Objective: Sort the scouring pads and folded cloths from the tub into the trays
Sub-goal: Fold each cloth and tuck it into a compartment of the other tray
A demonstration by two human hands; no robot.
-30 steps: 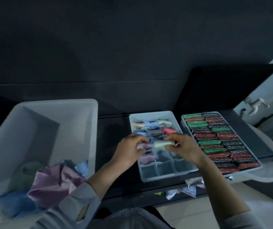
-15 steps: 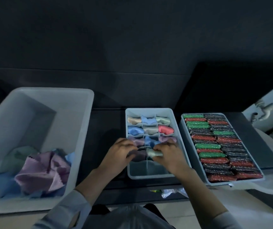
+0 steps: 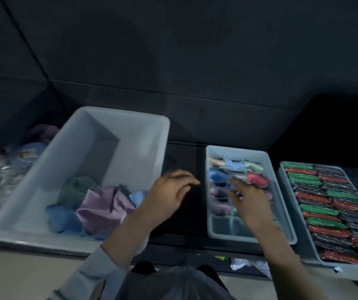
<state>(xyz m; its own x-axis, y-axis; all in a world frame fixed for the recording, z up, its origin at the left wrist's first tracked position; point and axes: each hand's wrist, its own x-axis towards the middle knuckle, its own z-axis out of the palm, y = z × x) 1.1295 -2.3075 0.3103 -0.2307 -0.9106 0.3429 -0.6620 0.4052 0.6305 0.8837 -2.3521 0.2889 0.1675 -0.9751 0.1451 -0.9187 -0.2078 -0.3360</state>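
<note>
Tub [image 3: 130,135] sits at left on the dark counter [image 3: 184,152], pale grey, with loose cloths heaped in its near end: a lilac cloth [image 3: 102,206] on top, blue cloth [image 3: 63,217] at its near left, green cloth [image 3: 76,189] behind, light blue scrap [image 3: 138,197] at right. Divided tray [image 3: 281,204] stands right of the tub, well apart from it, dark counter between. Its far cells hold folded cloths [image 3: 234,167] in cream, blue, green, red and purple (nearest row of cells looks unfilled, blur makes it hard to tell). Scouring pad tray [image 3: 281,176] is just beside the divided tray on the right, packed with scouring pads [image 3: 329,204] in two columns, green, red and dark, standing on edge.

Left hand [image 3: 169,195] hovers over the gap between tub and divided tray, fingers loosely curved, nothing in them. Right hand [image 3: 249,200] is over the middle of the divided tray, fingers spread and relaxed, tips near the red cloth [image 3: 258,179]; no grip visible, contact with the cloths unclear due to motion blur.

Bagged items [image 3: 11,165] lie on the counter left of the tub.
</note>
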